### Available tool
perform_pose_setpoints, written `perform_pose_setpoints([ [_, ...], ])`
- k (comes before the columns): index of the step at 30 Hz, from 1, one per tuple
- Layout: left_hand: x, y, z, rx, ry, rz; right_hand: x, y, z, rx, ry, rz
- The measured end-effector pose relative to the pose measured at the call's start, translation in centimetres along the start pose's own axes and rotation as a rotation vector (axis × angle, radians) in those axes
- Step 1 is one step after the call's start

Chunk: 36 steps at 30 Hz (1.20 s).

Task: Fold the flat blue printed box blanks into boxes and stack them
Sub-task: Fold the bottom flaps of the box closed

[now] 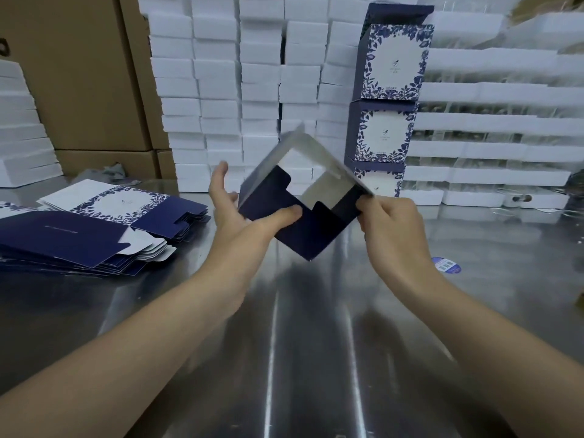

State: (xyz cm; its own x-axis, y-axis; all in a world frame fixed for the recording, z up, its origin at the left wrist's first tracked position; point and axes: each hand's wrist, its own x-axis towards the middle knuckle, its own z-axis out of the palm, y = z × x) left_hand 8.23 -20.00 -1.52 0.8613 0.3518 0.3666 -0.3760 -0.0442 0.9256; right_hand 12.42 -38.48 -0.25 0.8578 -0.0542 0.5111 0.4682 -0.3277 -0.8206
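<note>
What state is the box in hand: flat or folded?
Partly folded: box is opened into a square sleeve, end flaps not tucked.

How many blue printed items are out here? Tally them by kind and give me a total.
Folded boxes in the stack: 3
Half-folded box being held: 1
Round blue sticker: 1
Total: 5
The flat blanks lie fanned and overlap too much to count.

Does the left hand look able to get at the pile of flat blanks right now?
Probably not yet: the left hand holds the half-folded box. The flat blanks lie on its side, with bare table between.
</note>
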Motion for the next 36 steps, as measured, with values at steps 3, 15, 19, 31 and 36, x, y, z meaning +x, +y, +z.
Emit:
perform_pose_setpoints([
  [3, 0.2, 0.2, -0.4, 0.154, -0.004, 0.218, 0.3, 0.8, -0.3, -0.151, -0.005, -0.038],
  [15, 0.4, 1.0, -0.8, 0.23, -0.048, 0.07, 0.9, 1.0, -0.3, 0.05, 0.077, -0.15],
  [19, 0.5, 1.2, -0.7, -0.095, -0.054, -0.22, 0.9, 0.3, -0.8, 0.107, 0.095, -0.143],
  [31, -0.3, -0.3, -0.1, 0.237, -0.117, 0.106, -0.4, -0.9, -0.1, 0.072, 0.12, -0.277],
  [36, 0.4, -0.1, -0.7, -0.016, 0.097, -0.1, -1.6, -1.4, 0.5, 0.054, 0.014, -0.595],
])
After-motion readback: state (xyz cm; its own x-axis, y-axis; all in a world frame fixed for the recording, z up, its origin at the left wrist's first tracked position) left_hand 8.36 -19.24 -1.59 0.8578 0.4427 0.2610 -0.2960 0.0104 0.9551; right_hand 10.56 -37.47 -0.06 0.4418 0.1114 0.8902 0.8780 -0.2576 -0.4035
